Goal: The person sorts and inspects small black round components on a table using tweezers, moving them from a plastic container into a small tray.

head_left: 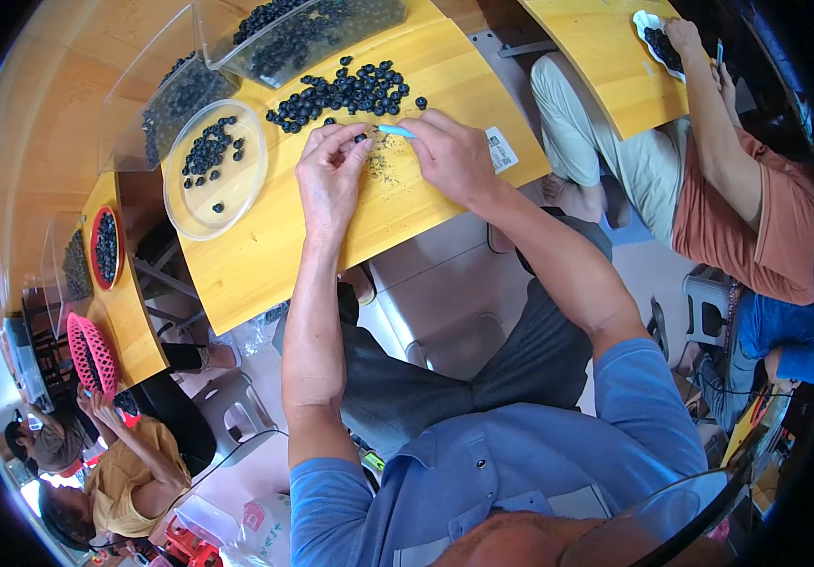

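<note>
My left hand pinches a small, dark, round bead between thumb and fingertips, over the yellow wooden table. Closed round a slim light-blue pen-like tool, my right hand points it left at the bead. The tool's tip is too small to make out, and I cannot tell whether it touches. Brownish crumbs lie scattered on the tabletop below my fingers. Just beyond my hands spreads a loose pile of similar dark beads.
A round, clear lid-like tray with several dark beads sits to the left. Clear plastic bins of beads line the far edge. A white label lies right of my right hand. Other people sit at neighbouring tables, by a pink basket and a white dish.
</note>
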A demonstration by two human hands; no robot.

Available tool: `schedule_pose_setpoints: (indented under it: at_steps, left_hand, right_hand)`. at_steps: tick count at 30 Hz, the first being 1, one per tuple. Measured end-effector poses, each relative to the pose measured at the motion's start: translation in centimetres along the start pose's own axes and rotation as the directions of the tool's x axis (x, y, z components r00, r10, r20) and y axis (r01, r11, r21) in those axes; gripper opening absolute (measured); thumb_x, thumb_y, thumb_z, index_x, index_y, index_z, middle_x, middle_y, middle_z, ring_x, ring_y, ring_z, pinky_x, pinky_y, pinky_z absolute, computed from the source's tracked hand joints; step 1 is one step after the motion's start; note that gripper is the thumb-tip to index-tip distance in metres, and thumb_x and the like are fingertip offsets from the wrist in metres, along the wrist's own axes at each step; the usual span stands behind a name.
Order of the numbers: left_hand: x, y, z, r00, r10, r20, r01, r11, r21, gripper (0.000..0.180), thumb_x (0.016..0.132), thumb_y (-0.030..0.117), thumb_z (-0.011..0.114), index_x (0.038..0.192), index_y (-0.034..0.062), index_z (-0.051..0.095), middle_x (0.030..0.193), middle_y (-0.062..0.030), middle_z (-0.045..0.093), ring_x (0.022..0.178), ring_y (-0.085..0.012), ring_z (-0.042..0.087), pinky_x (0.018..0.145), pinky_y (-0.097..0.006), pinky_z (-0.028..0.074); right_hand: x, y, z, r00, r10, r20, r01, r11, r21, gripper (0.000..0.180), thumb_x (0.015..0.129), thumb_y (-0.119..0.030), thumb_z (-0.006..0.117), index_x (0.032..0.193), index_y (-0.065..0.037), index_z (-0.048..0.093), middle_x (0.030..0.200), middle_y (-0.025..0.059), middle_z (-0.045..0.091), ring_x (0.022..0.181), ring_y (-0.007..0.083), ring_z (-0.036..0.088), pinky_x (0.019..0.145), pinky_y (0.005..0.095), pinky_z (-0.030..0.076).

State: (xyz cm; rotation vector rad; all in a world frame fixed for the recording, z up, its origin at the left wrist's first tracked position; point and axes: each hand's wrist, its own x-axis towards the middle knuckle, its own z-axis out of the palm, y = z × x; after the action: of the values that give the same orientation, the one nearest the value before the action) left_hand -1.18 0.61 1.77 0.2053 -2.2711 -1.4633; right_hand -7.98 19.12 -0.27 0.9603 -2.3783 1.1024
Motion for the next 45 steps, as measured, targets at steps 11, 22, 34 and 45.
schedule_pose_setpoints:
  at_steps: [11, 22, 34, 45]
  left_hand:
    - [-0.1, 0.7, 0.3, 0.985, -0.167, 0.038, 0.171, 0.972, -0.160, 0.024, 0.091, -0.004, 0.078, 0.109, 0.0009, 0.062, 0.098, -0.0006, 0.066, 0.085, -0.0060, 0.061, 0.080, -0.021, 0.053]
    - [0.0, -0.1, 0.4, 0.994, -0.108, -0.016, 0.107, 0.993, -0.058, 0.026, 0.088, 0.000, 0.081, 0.108, 0.0009, 0.064, 0.093, -0.0032, 0.071, 0.082, -0.0077, 0.065, 0.076, -0.024, 0.055]
    - [-0.4, -0.1, 0.4, 0.993, -0.119, -0.015, 0.115, 0.982, -0.150, 0.028, 0.088, -0.003, 0.079, 0.111, -0.0001, 0.063, 0.096, -0.0040, 0.070, 0.085, -0.0081, 0.066, 0.079, -0.023, 0.056]
    - [-2.2, 1.0, -1.5, 0.989, -0.108, -0.100, 0.082, 0.969, -0.235, 0.024, 0.091, -0.003, 0.077, 0.112, 0.0004, 0.066, 0.103, -0.0046, 0.070, 0.091, -0.0096, 0.066, 0.084, -0.024, 0.054]
  right_hand:
    - [-0.1, -0.3, 0.0, 0.982, -0.188, -0.016, 0.185, 0.977, -0.107, 0.019, 0.085, -0.007, 0.068, 0.103, -0.007, 0.074, 0.083, 0.0053, 0.062, 0.073, 0.0238, 0.070, 0.062, 0.0379, 0.056]
    - [-0.2, -0.4, 0.0, 0.979, -0.205, -0.007, 0.203, 0.970, -0.131, 0.020, 0.085, -0.007, 0.068, 0.104, -0.007, 0.073, 0.084, 0.0052, 0.060, 0.074, 0.0232, 0.069, 0.063, 0.0378, 0.056]
    - [-0.2, -0.3, 0.2, 0.975, -0.222, -0.010, 0.219, 0.968, -0.126, 0.021, 0.087, -0.007, 0.067, 0.107, -0.007, 0.073, 0.084, 0.0054, 0.060, 0.074, 0.0239, 0.069, 0.063, 0.0381, 0.057]
    - [0.0, -0.7, 0.8, 0.989, -0.083, 0.123, 0.103, 0.981, -0.167, 0.016, 0.086, -0.005, 0.064, 0.101, -0.005, 0.070, 0.085, 0.0076, 0.062, 0.079, 0.0272, 0.072, 0.065, 0.0420, 0.059]
